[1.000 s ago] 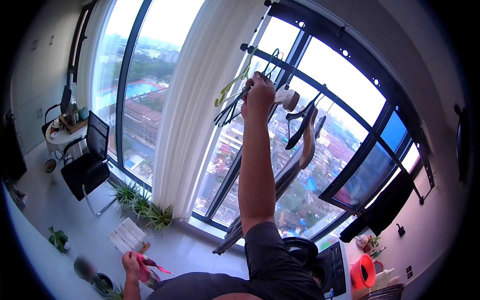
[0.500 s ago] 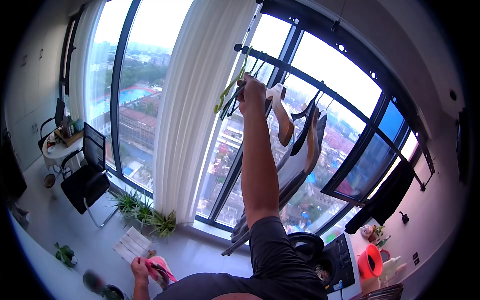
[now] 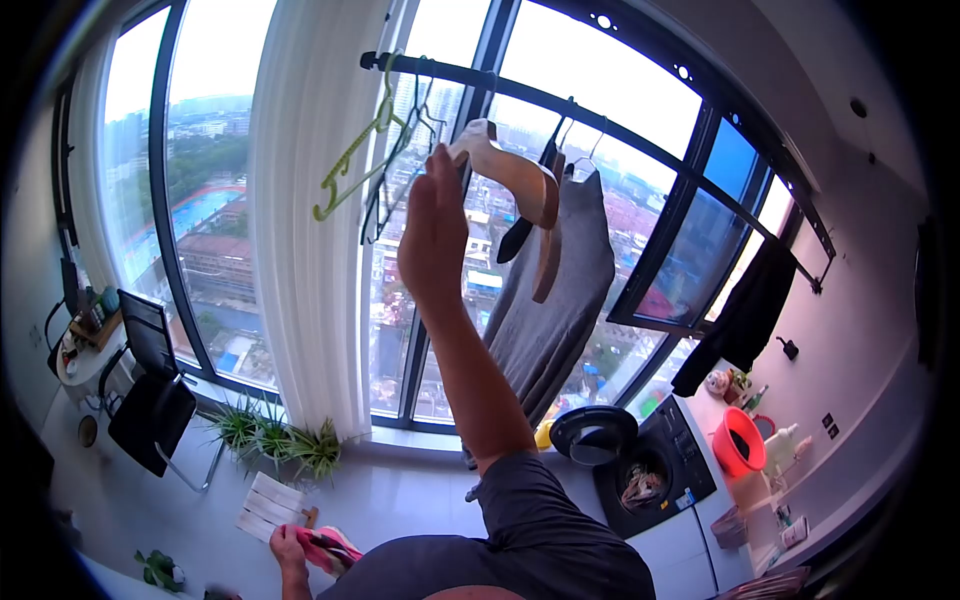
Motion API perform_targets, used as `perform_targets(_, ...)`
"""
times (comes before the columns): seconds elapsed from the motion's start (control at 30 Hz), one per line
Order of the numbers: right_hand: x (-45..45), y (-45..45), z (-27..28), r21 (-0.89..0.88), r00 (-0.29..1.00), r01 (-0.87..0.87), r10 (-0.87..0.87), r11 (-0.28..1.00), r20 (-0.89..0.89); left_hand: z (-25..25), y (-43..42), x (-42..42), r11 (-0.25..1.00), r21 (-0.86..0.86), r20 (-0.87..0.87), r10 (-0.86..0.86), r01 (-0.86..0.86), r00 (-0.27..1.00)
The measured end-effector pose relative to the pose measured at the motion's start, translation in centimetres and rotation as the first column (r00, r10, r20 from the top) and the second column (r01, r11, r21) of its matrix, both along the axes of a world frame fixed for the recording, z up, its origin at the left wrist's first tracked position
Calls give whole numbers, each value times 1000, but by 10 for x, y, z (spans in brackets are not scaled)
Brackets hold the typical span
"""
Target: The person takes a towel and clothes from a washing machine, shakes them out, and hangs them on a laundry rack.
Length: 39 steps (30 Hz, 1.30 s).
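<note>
My right hand [image 3: 436, 235] is raised to the clothes rail, fingers stretched upward, by the near end of a wooden hanger [image 3: 510, 175]. Whether the fingertips touch the hanger I cannot tell. Left of the hand hang a green hanger [image 3: 345, 165] and dark thin hangers [image 3: 385, 190]. Right of the wooden hanger are a black hanger [image 3: 517, 238], another wooden hanger [image 3: 547, 265] and a long grey garment [image 3: 570, 260]. Down at the lower left, my left hand [image 3: 288, 550] is closed on a pink cloth [image 3: 325, 548] with dark and pale patches.
The black rail [image 3: 530, 93] crosses before tall windows. A washing machine [image 3: 655, 470] with its round door open holds laundry; a red bucket [image 3: 738, 440] stands beyond. Black clothing [image 3: 740, 315] hangs right. A low white stool [image 3: 270, 508], plants [image 3: 275, 440] and a chair [image 3: 155, 410] are left.
My right hand has come away from the thin hangers, its fingers straightening beside the wooden hanger. The hangers have swung and spread. The view has turned right; my left hand keeps the pink cloth.
</note>
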State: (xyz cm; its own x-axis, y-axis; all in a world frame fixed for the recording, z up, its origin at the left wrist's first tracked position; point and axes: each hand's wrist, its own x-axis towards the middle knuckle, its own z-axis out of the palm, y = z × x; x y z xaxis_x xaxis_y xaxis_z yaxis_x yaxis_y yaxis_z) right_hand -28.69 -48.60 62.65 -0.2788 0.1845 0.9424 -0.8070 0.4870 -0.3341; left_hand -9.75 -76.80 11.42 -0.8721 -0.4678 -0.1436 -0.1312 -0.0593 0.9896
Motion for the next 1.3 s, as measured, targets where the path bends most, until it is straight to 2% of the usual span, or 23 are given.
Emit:
perform_targets(0.07,12,4,-18,98,994,81,-72,992,-87,-7,-1,-7,1000,-8,-30,-18,18,999)
perform_targets(0.13,42,4,-45,158,998,13,-4,987,-62,3,3,-8,999,29,-11,-34,34,999)
perform_targets(0.2,95,8,-67,420,999,22,-33,907,18,7,5,-14,996,74,-1,-47,47,999)
perform_targets(0.27,145,27,-79,679,942,-266,35,684,333,-2,3,-17,990,97,48,-112,107,993)
perform_targets(0.33,183,60,-65,734,858,-502,161,457,487,-13,-1,-18,991,57,39,-122,120,992)
perform_targets(0.4,205,93,-29,573,814,-579,454,580,364,-19,-1,-22,990,18,34,-141,140,989)
perform_targets(0.47,213,138,-14,275,936,-351,343,895,79,-20,0,-22,995,-8,11,-102,103,995)
perform_targets(0.53,192,184,31,-22,990,-114,111,993,-90,-5,5,-21,994,-7,17,-113,113,993)
perform_targets(0.57,176,204,53,-60,970,161,-169,985,-177,3,9,-20,994,-15,30,-110,110,993)
perform_targets(0.6,154,228,71,-97,921,339,-351,936,-168,6,12,-19,994,-23,42,-104,105,994)
perform_targets(0.63,127,258,87,34,749,614,-568,789,-342,0,13,-21,995,-19,36,-100,100,994)
perform_targets(0.67,102,286,100,97,504,835,-681,542,-531,-10,11,-22,994,11,17,-104,104,994)
perform_targets(0.7,82,307,109,170,409,910,-748,379,-522,-16,14,-23,993,44,-1,-109,109,994)
perform_targets(0.73,74,309,117,242,304,949,-798,203,-521,-15,18,-22,993,50,-3,-104,104,995)
perform_targets(0.8,56,313,126,364,242,929,-862,73,-445,-10,25,-17,999,-6,-15,-49,49,999)
perform_targets(0.87,42,309,135,383,270,922,-797,53,-540,-11,32,-18,1000,0,-11,-31,31,999)
perform_targets(0.9,34,307,141,412,291,910,-779,46,-556,-28,32,-23,999,51,-40,-6,8,999)
perform_targets(0.97,22,298,149,450,328,892,-764,55,-556,-17,43,-19,994,108,-66,41,-34,997)
perform_targets(1.03,9,293,155,464,362,884,-706,54,-609,3,53,-19,993,-99,-81,50,-58,995)
perform_targets(1.07,5,286,158,466,376,882,-695,66,-613,5,55,-18,993,-91,-78,69,-76,995)
perform_targets(1.13,-2,274,165,593,415,799,-808,104,-418,9,58,-20,998,-20,-79,55,-57,995)
perform_targets(1.2,-10,268,168,568,450,811,-766,137,-458,31,67,-12,996,41,-66,87,-84,994)
perform_targets(1.3,-21,266,171,608,514,769,-756,196,-406,25,70,-2,985,-77,-61,149,-153,987)
